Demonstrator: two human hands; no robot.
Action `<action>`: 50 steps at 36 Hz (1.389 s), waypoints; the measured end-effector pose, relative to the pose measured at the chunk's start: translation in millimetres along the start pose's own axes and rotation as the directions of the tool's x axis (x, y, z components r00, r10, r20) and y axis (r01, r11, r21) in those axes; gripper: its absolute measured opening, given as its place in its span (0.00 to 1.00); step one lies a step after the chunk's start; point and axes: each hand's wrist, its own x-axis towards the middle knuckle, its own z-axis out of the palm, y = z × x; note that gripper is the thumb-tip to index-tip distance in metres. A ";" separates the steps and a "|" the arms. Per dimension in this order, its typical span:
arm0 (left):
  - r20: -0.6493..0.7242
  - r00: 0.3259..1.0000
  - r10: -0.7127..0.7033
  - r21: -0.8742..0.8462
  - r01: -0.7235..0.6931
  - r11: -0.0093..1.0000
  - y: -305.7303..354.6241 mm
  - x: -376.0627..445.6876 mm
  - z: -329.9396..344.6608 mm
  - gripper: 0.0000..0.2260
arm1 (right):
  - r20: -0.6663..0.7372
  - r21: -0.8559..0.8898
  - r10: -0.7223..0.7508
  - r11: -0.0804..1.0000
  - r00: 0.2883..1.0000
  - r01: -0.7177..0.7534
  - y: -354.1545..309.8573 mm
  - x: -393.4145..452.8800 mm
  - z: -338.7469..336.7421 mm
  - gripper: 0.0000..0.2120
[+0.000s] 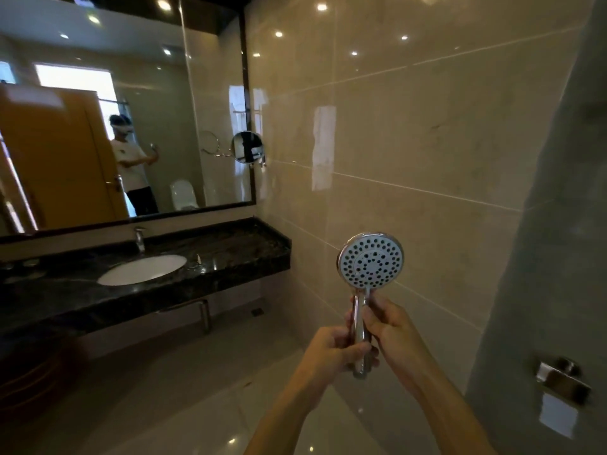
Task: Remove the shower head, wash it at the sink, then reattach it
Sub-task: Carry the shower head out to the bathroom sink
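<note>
Before tiled wall: one shower head (370,261), two hands gripping handle — left hand (331,351), right hand (391,326).

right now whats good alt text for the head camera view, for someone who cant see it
Two hands hold a chrome shower head upright by its handle, spray face toward the camera: left hand low on the handle, right hand just above. To the left, a white sink is set in a dark stone counter under a large wall mirror.

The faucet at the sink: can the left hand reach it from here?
Probably not yet. The faucet stands far off to the left, and the left hand, like the right hand, grips the shower head.
</note>
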 end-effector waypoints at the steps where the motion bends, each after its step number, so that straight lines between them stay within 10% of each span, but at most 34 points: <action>1: -0.011 1.000 -0.005 0.003 0.005 1.000 0.8 8.1 -6.2 0.09 | 0.006 -0.010 0.004 1.000 1.000 -0.004 0.4 11.4 3.3 0.12; 50: -0.652 0.756 -0.066 0.014 0.100 0.995 -3.9 353.1 -446.3 0.09 | 0.708 0.066 -0.029 0.998 0.706 -0.025 73.3 573.9 324.0 0.07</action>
